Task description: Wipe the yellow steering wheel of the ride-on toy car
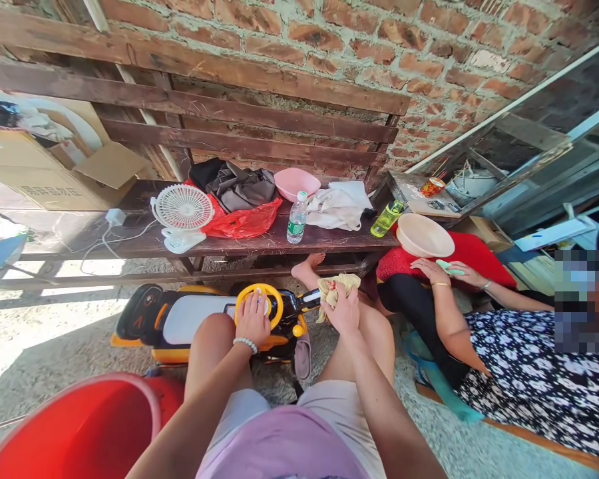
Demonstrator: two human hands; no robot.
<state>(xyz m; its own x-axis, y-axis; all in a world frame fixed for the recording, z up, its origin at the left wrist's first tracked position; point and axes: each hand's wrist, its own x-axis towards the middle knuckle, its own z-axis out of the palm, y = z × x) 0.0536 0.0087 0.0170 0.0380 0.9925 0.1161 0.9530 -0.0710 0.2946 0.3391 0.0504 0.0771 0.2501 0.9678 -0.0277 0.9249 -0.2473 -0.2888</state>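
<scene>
R hand [342, 309] closed on a crumpled yellowish cloth [337, 287], held at the black nose of a ride-on toy car [190, 326], about 12 o'clock between the knees. Loose cloth ends could snag on the nose or slip if the grip eases. L hand [252, 319] palm-down on the yellow steering wheel [259, 305]; can't tell if fingers close round it. A light hold could let the toy roll on the rough concrete floor [44, 359] if pushed hard. Slipper [303, 356] just beside the toy, could get caught under it. Wooden bench [259, 246] at 12 w/ water bottle [296, 217]. Red tub [64, 426] at 7. Co-worker's hand [429, 269] at 3 by pale pink dish [424, 235], close enough to bump.
</scene>
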